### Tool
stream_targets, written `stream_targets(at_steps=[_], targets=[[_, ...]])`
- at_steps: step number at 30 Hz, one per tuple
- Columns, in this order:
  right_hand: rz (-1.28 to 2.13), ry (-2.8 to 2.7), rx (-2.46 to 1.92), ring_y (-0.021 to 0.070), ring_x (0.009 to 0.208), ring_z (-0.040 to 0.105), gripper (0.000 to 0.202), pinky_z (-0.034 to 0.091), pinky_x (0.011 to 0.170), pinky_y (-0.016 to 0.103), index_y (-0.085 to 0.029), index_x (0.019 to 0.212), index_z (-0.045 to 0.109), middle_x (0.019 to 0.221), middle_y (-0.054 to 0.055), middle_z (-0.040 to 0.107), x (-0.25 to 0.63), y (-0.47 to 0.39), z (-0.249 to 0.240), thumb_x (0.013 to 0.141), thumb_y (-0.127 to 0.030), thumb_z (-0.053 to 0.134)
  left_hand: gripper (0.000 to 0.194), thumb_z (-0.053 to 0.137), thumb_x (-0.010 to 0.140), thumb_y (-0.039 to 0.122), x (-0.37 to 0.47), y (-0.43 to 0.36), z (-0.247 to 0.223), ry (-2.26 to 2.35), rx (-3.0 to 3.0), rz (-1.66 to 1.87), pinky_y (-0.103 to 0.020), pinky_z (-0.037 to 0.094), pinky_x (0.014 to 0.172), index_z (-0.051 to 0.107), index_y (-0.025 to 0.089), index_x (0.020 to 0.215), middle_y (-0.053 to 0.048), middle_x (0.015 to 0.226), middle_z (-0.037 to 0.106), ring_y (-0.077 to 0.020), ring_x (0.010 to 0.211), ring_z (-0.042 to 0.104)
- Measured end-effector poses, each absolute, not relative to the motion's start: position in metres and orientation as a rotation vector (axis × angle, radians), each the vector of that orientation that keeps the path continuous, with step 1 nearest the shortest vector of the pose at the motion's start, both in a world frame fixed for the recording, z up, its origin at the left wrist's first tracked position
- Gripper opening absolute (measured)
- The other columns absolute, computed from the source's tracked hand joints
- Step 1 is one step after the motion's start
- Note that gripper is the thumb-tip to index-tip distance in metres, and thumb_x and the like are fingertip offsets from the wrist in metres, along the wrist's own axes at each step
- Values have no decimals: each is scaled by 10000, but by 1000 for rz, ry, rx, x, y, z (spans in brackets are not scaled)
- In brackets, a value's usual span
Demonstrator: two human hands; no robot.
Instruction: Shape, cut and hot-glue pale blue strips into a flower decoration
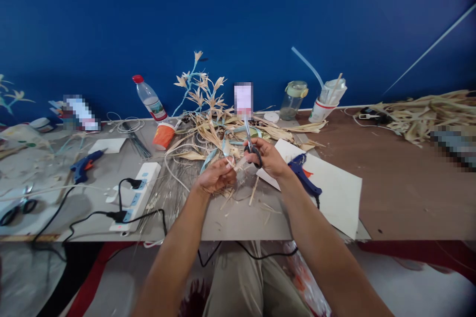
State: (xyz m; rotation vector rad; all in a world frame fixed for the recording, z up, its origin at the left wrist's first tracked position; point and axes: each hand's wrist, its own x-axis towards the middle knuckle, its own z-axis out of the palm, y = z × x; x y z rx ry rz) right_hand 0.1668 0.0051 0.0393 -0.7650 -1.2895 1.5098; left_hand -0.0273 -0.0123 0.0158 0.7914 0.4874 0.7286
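Note:
My left hand (217,176) is closed, its fingertips pinching a small pale piece of husk (231,162) over the front middle of the table. Just to the right, my right hand (268,156) holds scissors (254,154) by their black handles, with the blades pointing up and away from me. A pile of dry husk strips (208,131) lies beyond both hands. Behind it stand light-blue wrapped stems with pale husk flowers (201,84). Small scraps (253,191) are scattered below my hands. My right fingers partly hide the scissor handles.
A blue glue gun (304,178) rests on white card (340,193) at right. To the left are a power strip (138,195), another glue gun (85,166), an orange cup (163,136) and a bottle (150,101). A jar (293,101) and white cup (322,110) stand behind.

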Motion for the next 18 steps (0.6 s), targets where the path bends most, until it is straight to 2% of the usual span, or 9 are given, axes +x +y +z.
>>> stream_targets(at_steps=[10,18], targets=[[1407,-1268,-802,83,595,513,390,378,557,208,-206,947,587,700,-38,601,164,6,39,587,-226,738,236,685,709,268,-24,-9,15,439,770,879,-195,255,474,474,167,743,86,481,276,-44,419,261],[1376,-1256,-795,91,598,516,392,397,564,218,-219,925,578,694,-42,591,160,5,41,570,-229,745,231,677,707,259,-23,-11,17,480,723,850,-192,253,468,507,173,837,93,489,238,-46,417,248]])
